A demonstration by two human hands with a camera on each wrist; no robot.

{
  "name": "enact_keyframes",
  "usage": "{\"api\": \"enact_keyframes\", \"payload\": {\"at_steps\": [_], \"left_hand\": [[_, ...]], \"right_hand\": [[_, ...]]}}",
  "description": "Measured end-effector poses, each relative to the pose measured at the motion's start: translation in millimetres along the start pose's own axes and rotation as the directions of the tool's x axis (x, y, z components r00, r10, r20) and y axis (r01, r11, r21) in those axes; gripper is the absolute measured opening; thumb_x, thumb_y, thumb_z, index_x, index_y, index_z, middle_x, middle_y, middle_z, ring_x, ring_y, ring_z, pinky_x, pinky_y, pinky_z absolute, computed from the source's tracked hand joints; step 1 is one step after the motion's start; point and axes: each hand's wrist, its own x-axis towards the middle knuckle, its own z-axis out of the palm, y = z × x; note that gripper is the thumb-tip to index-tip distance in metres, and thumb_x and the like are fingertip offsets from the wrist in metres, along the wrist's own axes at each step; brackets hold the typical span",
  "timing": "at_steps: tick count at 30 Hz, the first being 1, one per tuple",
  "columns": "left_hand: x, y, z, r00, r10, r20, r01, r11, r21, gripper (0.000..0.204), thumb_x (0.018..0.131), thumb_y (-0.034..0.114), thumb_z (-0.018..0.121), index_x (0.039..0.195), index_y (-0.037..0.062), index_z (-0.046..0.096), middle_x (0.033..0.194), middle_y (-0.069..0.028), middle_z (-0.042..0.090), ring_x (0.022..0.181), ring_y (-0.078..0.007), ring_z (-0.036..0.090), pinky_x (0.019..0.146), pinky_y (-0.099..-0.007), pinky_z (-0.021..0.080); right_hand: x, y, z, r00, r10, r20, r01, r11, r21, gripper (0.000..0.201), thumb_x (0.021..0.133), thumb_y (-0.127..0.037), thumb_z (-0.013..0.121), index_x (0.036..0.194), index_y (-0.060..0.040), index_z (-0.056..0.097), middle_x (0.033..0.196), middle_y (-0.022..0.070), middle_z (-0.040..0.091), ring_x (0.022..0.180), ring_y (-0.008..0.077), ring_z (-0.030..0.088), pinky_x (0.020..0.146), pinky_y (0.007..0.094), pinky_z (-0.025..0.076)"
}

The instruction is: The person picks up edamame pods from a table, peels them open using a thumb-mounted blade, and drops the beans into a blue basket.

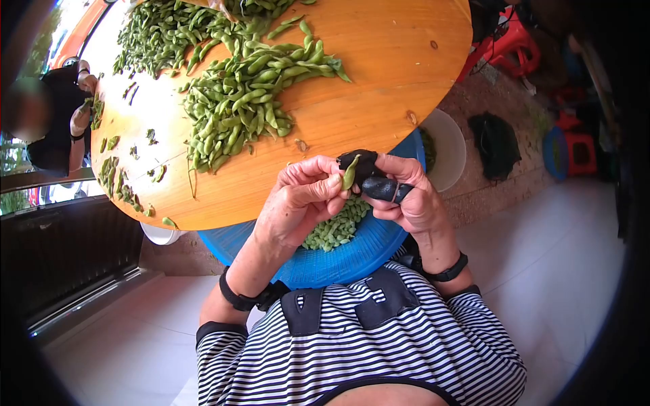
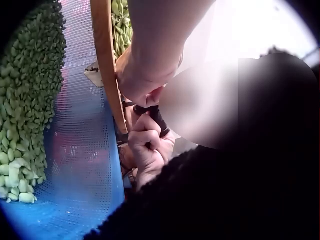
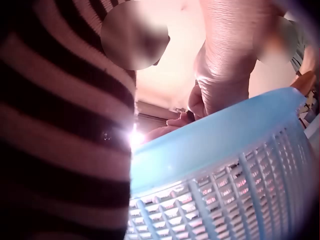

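Green pod [image 1: 349, 174] is pinched in your left grip [image 1: 298, 193], above the blue basket [image 1: 315, 268]. Your right grip [image 1: 416, 196], wearing black finger covers [image 1: 379, 189], curls close beside it; whether that one clamps too cannot be told. Step in hand: apparently shelling. Next should be pressing the seam open over the shelled beans [image 1: 332, 233] below.
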Motion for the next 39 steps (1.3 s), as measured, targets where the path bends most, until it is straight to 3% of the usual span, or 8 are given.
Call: {"api": "enact_keyframes", "payload": {"at_steps": [6, 9, 11, 15, 24, 31, 34, 39], "left_hand": [[-0.2, -5.1, 8.1, 0.984, 0.099, -0.151, -0.095, 0.995, 0.033, 0.009, 0.089, 0.009, 0.063, 0.097, 0.004, 0.063, 0.085, -0.0121, 0.065, 0.059, -0.0115, 0.051, 0.051, -0.0195, 0.036], [-2.7, 2.9, 14.7, 0.982, 0.145, -0.117, -0.098, 0.936, 0.338, 0.013, 0.09, 0.01, 0.063, 0.101, 0.0025, 0.064, 0.088, -0.0078, 0.064, 0.064, -0.0111, 0.055, 0.053, -0.0206, 0.041], [0.4, 16.2, 16.3, 0.857, 0.504, 0.104, -0.268, 0.265, 0.926, 0.014, 0.088, 0.008, 0.065, 0.101, 0.0015, 0.065, 0.09, -0.0055, 0.063, 0.07, -0.0119, 0.059, 0.056, -0.0223, 0.046], [4.2, 71.2, -1.1, 0.672, 0.563, 0.48, -0.051, -0.612, 0.789, 0.025, 0.076, -0.007, 0.064, 0.097, 0.0051, 0.067, 0.088, -0.0099, 0.06, 0.08, -0.0248, 0.061, 0.069, -0.034, 0.051], [12.4, 104.7, -2.1, 0.856, 0.247, 0.454, -0.063, -0.822, 0.566, 0.031, 0.068, -0.002, 0.059, 0.097, 0.0047, 0.068, 0.093, -0.0085, 0.05, 0.089, -0.0251, 0.054, 0.07, -0.0368, 0.05], [20.2, 81.9, -1.5, 0.717, 0.438, 0.542, -0.248, -0.566, 0.786, 0.013, 0.084, -0.002, 0.063, 0.095, 0.0041, 0.063, 0.094, -0.0058, 0.058, 0.074, -0.0191, 0.06, 0.061, -0.0302, 0.05], [20.2, 59.9, 8.3, 0.859, 0.509, 0.045, -0.315, 0.458, 0.831, 0.005, 0.092, 0.006, 0.061, 0.094, 0.0038, 0.059, 0.079, -0.0011, 0.061, 0.054, -0.0051, 0.052, 0.045, -0.0188, 0.037], [9.9, 35.5, 16.6, 0.96, 0.281, -0.008, -0.239, 0.829, 0.505, 0.01, 0.094, 0.007, 0.058, 0.102, 0.0025, 0.058, 0.079, -0.005, 0.063, 0.057, -0.0091, 0.057, 0.047, -0.02, 0.043]], "right_hand": [[-0.3, 0.8, 2.7, 0.997, -0.074, -0.015, 0.071, 0.989, -0.127, 0.04, 0.078, 0.008, 0.041, 0.112, 0.0054, 0.061, 0.084, 0.0051, 0.059, 0.054, 0.0039, 0.041, 0.044, 0.0173, 0.031], [-14.9, -18.0, 8.9, 0.959, -0.24, -0.149, 0.122, 0.827, -0.549, 0.054, 0.064, 0.004, 0.043, 0.113, 0.0032, 0.063, 0.081, 0.0008, 0.058, 0.06, 0.0046, 0.047, 0.051, 0.0179, 0.037], [-30.7, -34.7, -0.1, 0.891, -0.372, -0.262, 0.067, 0.677, -0.733, 0.05, 0.063, 0.005, 0.043, 0.109, 0.0027, 0.063, 0.085, 0.0011, 0.059, 0.069, 0.005, 0.051, 0.057, 0.0176, 0.039], [-63.6, -65.2, -59.0, 0.799, -0.598, -0.058, -0.199, -0.172, -0.965, 0.036, 0.066, 0.01, 0.049, 0.101, 0.0041, 0.058, 0.091, 0.0169, 0.06, 0.078, 0.0299, 0.06, 0.069, 0.0291, 0.046], [-72.7, -70.5, -60.6, 0.637, -0.717, -0.282, -0.503, -0.109, -0.858, 0.041, 0.07, 0.01, 0.051, 0.109, 0.0022, 0.057, 0.086, 0.0207, 0.061, 0.081, 0.0387, 0.059, 0.073, 0.0337, 0.047], [-27.0, -44.4, -13.2, 0.778, -0.622, -0.09, 0.034, 0.184, -0.982, 0.036, 0.076, 0.008, 0.052, 0.11, 0.0003, 0.062, 0.083, 0.0113, 0.065, 0.076, 0.0152, 0.061, 0.068, 0.0278, 0.047], [-9.4, -23.3, 3.5, 0.863, -0.501, -0.072, 0.143, 0.378, -0.915, 0.036, 0.077, 0.008, 0.052, 0.111, 0.0004, 0.062, 0.081, 0.0077, 0.063, 0.071, 0.0097, 0.055, 0.065, 0.023, 0.044], [4.5, -9.1, 29.9, 0.939, -0.297, -0.173, 0.111, 0.739, -0.664, 0.043, 0.079, 0.007, 0.049, 0.12, -0.0008, 0.06, 0.075, -0.0038, 0.055, 0.062, 0.0014, 0.045, 0.055, 0.0179, 0.038]]}}
